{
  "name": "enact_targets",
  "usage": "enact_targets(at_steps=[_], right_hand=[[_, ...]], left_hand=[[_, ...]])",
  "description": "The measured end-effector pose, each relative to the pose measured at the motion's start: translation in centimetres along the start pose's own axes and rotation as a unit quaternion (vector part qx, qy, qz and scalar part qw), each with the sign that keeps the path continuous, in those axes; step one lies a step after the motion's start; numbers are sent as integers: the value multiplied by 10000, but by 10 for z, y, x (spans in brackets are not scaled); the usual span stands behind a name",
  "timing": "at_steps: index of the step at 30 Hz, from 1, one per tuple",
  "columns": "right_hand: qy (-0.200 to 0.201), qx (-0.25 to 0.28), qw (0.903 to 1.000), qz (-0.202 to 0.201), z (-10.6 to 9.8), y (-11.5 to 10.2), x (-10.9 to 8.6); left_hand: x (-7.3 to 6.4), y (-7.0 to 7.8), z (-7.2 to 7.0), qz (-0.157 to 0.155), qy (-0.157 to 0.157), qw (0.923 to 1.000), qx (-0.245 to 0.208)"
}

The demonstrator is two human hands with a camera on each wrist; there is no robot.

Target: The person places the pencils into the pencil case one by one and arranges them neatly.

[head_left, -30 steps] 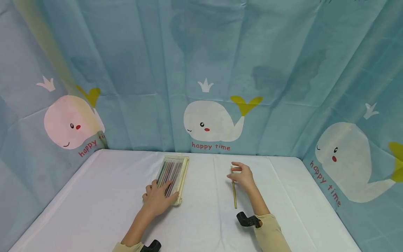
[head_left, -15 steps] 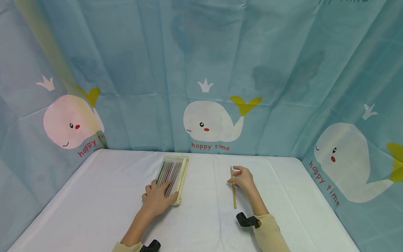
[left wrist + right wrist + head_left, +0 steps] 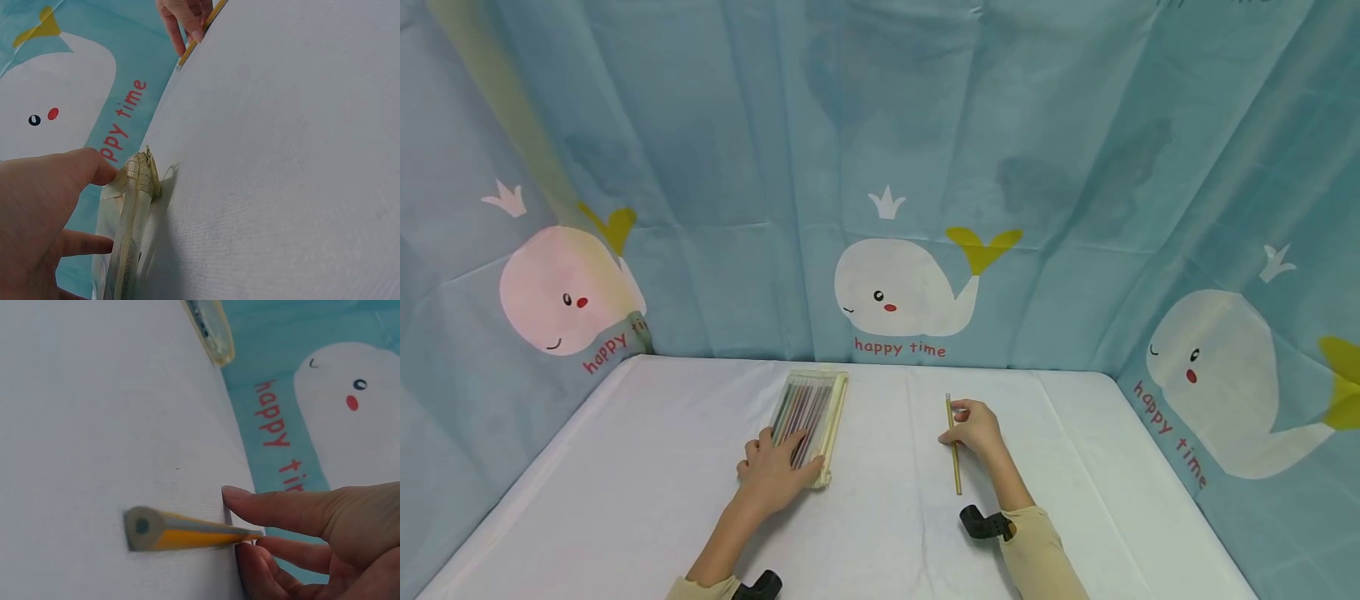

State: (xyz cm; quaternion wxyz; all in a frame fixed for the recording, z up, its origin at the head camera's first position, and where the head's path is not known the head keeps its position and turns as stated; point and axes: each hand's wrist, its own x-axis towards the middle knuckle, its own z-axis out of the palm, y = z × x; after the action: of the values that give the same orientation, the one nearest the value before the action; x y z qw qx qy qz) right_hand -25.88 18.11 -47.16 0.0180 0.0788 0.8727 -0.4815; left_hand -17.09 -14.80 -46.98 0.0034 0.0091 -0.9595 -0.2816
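A clear zip pencil case [image 3: 833, 417] with cream trim lies on the table, several coloured pencils showing inside. My left hand [image 3: 775, 479] rests over its near end with fingers spread. In the left wrist view the thumb touches the zip end of the case [image 3: 131, 225]. A single yellow pencil [image 3: 957, 471] lies to the right of the case. My right hand [image 3: 981, 429] is around its far half, thumb on one side and bent fingers on the other. In the right wrist view a gap shows between the thumb and the pencil [image 3: 194, 536], while the fingertips sit close against it.
A white cloth covers the table [image 3: 880, 533]. Blue curtains [image 3: 737, 292] with printed whales stand along its back and sides. Black wrist cameras are strapped at both cuffs, the right one [image 3: 985, 523] low over the cloth.
My right hand has come slightly nearer along the pencil, and its fingers have drawn in closer to it. The left hand and the pencil case have stayed put.
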Motion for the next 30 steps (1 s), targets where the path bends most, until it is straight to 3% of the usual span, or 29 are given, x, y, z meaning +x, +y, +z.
enact_targets(at_steps=[8,30], right_hand=[[-27,-183,9997,-132,-1,0,1],[-229,493,9983,204,-6,-1,3]], left_hand=[[0,-2,2,1,0,10000,-31],[0,-1,2,20,18,10000,-82]])
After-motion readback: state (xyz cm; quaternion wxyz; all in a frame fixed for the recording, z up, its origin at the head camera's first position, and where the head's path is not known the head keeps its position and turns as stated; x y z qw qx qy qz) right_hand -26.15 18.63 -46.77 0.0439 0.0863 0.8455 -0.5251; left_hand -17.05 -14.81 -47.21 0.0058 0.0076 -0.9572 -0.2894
